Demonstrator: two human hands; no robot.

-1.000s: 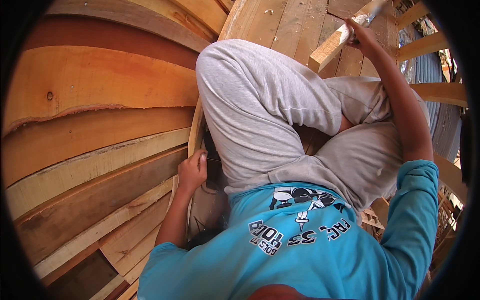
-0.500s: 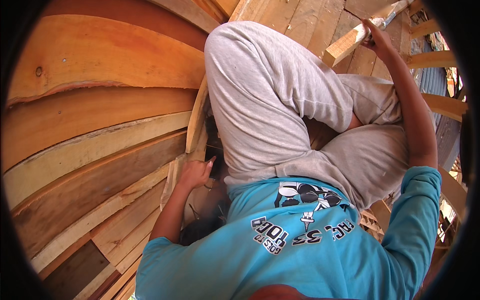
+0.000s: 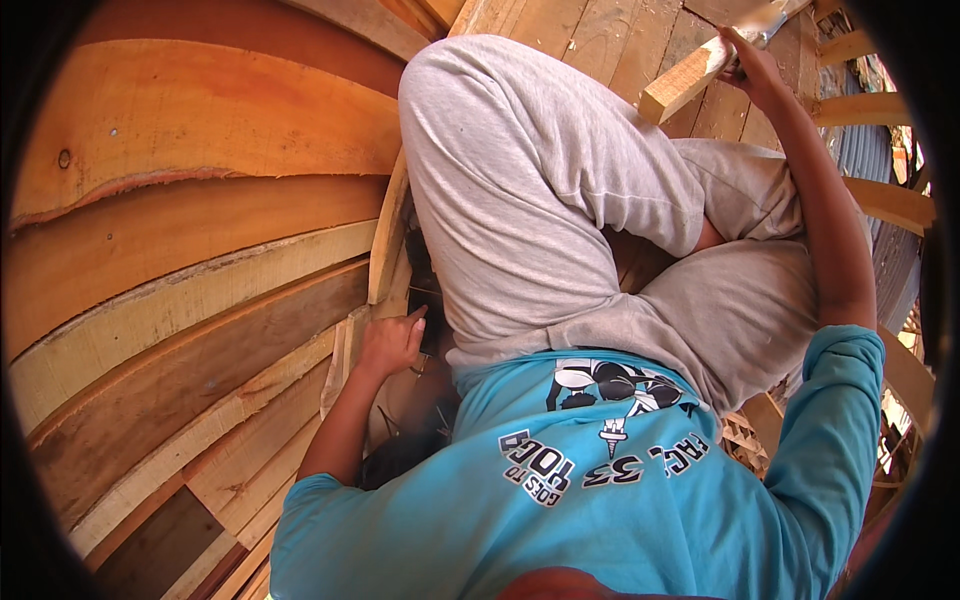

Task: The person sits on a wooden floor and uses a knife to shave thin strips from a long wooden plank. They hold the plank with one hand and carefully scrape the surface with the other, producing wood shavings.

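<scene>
I sit on curved wooden planks in grey trousers [image 3: 540,190] and a blue shirt [image 3: 600,480]. My left hand [image 3: 390,345] reaches down beside my left thigh, its fingers curled at a dark gap [image 3: 428,305] next to a narrow curved wooden rib [image 3: 385,235]. Whether it holds anything is hidden. My right hand [image 3: 750,62] is raised at the upper right, closed around a grey metal tool [image 3: 768,22], right beside the end of a pale wooden block [image 3: 685,82].
Broad curved planks [image 3: 200,130] in orange and brown tones fill the left side. Flat boards [image 3: 600,35] lie under my legs at the top. Wooden ribs [image 3: 880,200] and corrugated metal [image 3: 860,150] show at the right edge.
My left hand has slid slightly up along the rib toward the dark gap. My right hand stays raised at the wooden block with the tool.
</scene>
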